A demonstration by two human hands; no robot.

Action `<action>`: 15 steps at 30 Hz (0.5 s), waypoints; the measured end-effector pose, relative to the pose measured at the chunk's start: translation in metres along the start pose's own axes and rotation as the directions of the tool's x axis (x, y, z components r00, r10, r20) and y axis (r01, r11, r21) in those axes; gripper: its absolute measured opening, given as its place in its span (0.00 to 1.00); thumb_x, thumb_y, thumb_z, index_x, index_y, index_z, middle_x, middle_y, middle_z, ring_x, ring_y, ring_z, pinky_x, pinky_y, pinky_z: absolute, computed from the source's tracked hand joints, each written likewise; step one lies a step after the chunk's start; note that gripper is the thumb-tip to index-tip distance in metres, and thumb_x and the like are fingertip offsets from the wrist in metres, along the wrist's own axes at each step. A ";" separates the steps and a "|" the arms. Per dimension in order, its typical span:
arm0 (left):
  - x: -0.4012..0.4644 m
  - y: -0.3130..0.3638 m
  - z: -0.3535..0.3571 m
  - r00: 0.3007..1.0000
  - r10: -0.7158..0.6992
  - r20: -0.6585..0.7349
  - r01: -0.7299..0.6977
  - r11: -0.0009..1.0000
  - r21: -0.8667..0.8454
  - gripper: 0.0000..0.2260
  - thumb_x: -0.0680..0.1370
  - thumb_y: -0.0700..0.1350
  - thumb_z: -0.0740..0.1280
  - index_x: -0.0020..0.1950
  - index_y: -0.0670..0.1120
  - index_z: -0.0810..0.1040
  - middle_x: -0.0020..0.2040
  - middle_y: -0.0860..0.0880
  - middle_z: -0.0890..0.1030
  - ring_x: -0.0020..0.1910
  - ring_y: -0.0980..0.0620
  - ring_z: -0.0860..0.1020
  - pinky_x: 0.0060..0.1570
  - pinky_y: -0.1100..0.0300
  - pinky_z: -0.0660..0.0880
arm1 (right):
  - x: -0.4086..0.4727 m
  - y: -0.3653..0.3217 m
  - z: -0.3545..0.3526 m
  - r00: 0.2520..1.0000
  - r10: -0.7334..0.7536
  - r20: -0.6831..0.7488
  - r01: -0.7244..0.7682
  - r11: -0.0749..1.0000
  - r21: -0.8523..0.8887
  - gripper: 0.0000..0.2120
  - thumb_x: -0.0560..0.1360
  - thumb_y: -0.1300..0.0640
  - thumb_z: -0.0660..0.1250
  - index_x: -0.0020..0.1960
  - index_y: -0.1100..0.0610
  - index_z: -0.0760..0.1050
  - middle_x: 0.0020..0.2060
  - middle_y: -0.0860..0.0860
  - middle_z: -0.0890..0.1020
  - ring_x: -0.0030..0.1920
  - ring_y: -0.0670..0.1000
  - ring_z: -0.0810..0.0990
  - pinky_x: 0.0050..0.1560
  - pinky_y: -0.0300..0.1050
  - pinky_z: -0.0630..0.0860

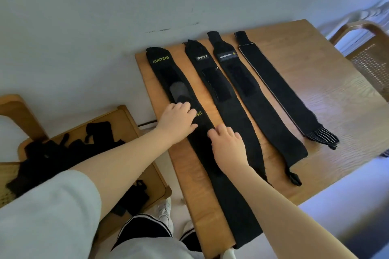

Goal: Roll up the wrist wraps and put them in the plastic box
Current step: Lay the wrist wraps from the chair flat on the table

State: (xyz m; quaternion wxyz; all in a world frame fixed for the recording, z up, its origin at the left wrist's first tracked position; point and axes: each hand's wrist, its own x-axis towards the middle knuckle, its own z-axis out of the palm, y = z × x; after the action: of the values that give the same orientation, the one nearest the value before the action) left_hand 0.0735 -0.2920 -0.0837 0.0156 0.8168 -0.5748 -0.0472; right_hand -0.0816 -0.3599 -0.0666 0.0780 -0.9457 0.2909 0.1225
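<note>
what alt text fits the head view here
Both hands, left hand and right hand, press flat on the leftmost wrist wrap, one of four black wraps laid unrolled side by side on a wooden table.

You could read "XUEYING" in yellow-green letters at the far end of the leftmost wrist wrap (pixel 179 94). Nearer you on that wrap, only "NG" showed beside your left hand (pixel 179 120). The next wrap to its right (pixel 219 90) bore a white logo too small to read surely. The third wrap (pixel 242 78) carried a label, seemingly "MANUEKLEAR".
</note>
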 end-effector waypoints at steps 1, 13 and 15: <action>-0.008 0.005 0.003 0.999 -0.017 0.050 0.019 0.999 -0.038 0.21 0.80 0.56 0.58 0.68 0.45 0.68 0.64 0.45 0.69 0.62 0.47 0.70 0.59 0.54 0.69 | -0.005 0.000 0.005 0.994 -0.111 -0.009 0.111 0.993 -0.025 0.21 0.78 0.57 0.63 0.70 0.53 0.64 0.67 0.52 0.68 0.66 0.52 0.68 0.64 0.47 0.67; -0.032 0.009 0.024 0.937 -0.169 0.307 0.184 0.983 -0.021 0.43 0.74 0.69 0.56 0.78 0.49 0.38 0.77 0.46 0.37 0.77 0.48 0.41 0.74 0.54 0.43 | -0.027 0.019 0.037 0.974 -0.171 0.147 0.182 0.981 -0.064 0.28 0.83 0.46 0.46 0.78 0.51 0.37 0.78 0.49 0.41 0.77 0.50 0.39 0.73 0.56 0.36; -0.042 0.012 0.020 0.957 -0.162 0.241 0.194 0.974 -0.116 0.39 0.76 0.66 0.56 0.78 0.49 0.41 0.78 0.47 0.40 0.77 0.49 0.43 0.73 0.55 0.43 | -0.024 0.015 0.022 0.970 -0.178 0.167 0.199 0.972 -0.122 0.28 0.83 0.47 0.48 0.78 0.53 0.42 0.78 0.51 0.44 0.77 0.51 0.42 0.73 0.59 0.37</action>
State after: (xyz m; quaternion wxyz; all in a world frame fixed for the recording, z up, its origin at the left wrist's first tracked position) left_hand 0.0463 -0.2561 -0.0997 0.0014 0.8511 -0.4922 -0.1825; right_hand -0.1133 -0.3547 -0.0822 0.0462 -0.9598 0.1834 0.2072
